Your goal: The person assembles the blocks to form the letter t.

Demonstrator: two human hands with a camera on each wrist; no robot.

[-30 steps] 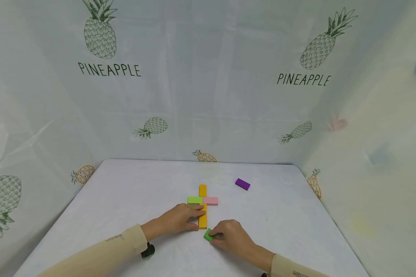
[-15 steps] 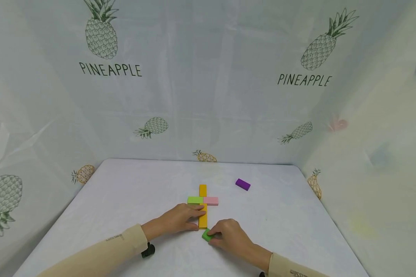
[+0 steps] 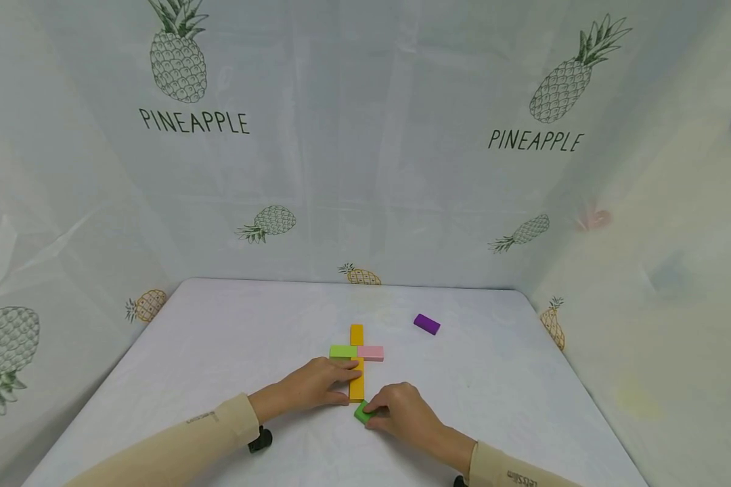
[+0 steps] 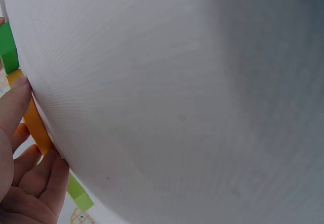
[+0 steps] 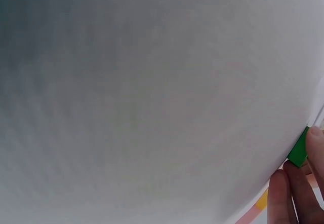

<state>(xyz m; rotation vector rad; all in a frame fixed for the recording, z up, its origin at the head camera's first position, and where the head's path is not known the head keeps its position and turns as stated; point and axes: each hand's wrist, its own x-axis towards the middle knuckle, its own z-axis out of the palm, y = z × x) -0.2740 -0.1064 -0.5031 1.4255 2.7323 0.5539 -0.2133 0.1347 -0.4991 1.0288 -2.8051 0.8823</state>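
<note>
— What am I looking at from here?

— I'm watching the right hand [image 3: 405,412] pinching a dark green block [image 3: 362,412], its grip closed on it, low on the tabletop [image 3: 231,338] just near of the orange bar [image 3: 357,380]. The left hand [image 3: 317,382] is resting flat against the left side of that bar, fingers laid over it, grip relaxed and not curled round anything (steadying it, I'd judge).

— So which step is that?

— I'm reading it as the placing of the green block at the near end of the cross: the orange bar is running near to far, with a light green block [image 3: 342,352] on the left and a pink block [image 3: 371,353] on the right. The next move, I think, is calling for squaring the green block up against the bar's near end without nudging the bar. A purple block [image 3: 426,324] is lying well apart, far and right.

— Are the wrist views adding anything?

— Mostly they are filling up with white cloth. The left wrist view is showing fingertips [image 4: 20,89] touching the orange bar's edge, which the head view is blurring; the right wrist view is showing only a sliver of the green block beside the fingers [image 5: 288,193].
</note>
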